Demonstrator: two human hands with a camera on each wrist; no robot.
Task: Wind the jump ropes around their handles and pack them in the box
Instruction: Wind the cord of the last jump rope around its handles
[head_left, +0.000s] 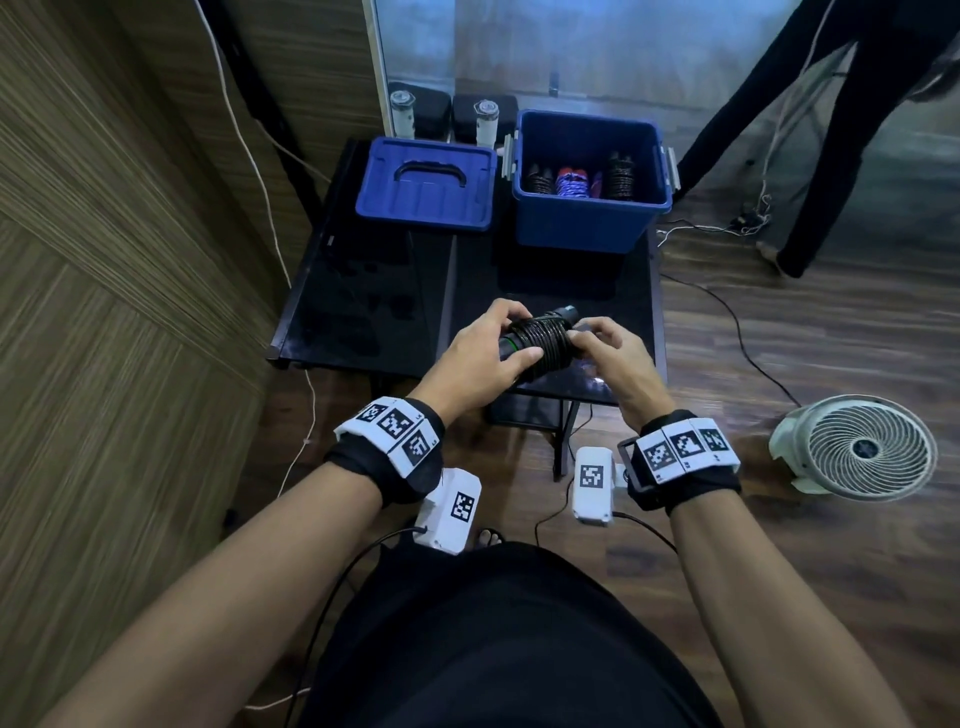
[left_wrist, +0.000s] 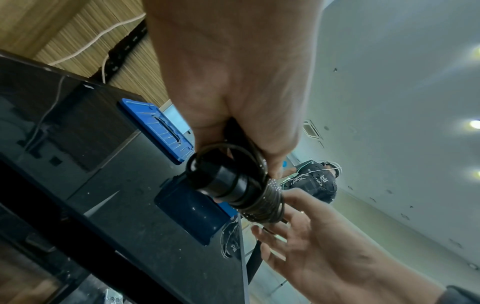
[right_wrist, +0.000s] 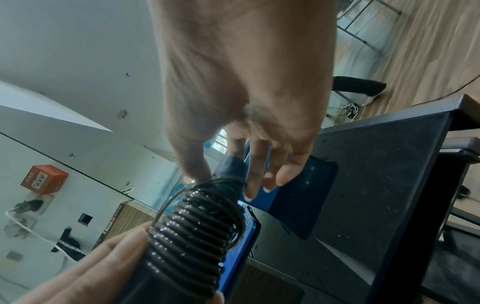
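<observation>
A black jump rope (head_left: 537, 340) is coiled tightly around its black handles, and I hold it just above the front of the black table (head_left: 363, 291). My left hand (head_left: 488, 351) grips the bundle's left end, thumb on top. My right hand (head_left: 597, 343) pinches the rope at the coil's right end. In the right wrist view the thumb and forefinger meet on the last loop of the jump rope (right_wrist: 192, 226) while the other fingers are stretched out. The open blue box (head_left: 582, 223) stands at the back right with several wound ropes (head_left: 571, 182) inside.
The blue lid (head_left: 426, 182) lies flat to the left of the box. A white fan (head_left: 857, 447) sits on the wooden floor at right, with cables nearby. A person's dark legs (head_left: 831, 156) stand at the back right. A wood-panel wall runs along the left.
</observation>
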